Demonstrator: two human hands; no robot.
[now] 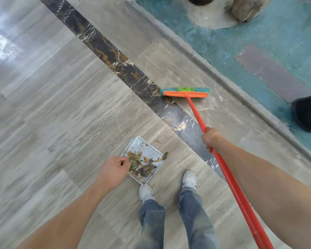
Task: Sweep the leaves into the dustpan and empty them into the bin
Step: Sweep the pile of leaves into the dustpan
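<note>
A metal dustpan rests on the grey tiled floor just ahead of my feet, with several brown and green leaves piled in it. My left hand is closed around the dustpan's thin handle at its left side. My right hand grips the orange broom handle. The broom head, orange with teal and green bristles, sits on the floor farther ahead, beside the dark marble strip. A few small leaf bits lie by its left end. No bin can be made out for certain.
A dark marble strip crosses the floor diagonally. A raised stone curb borders a teal-painted area at the right. A rock and a dark pot base stand there. A dark object sits at the right edge. My white shoes stand behind the dustpan.
</note>
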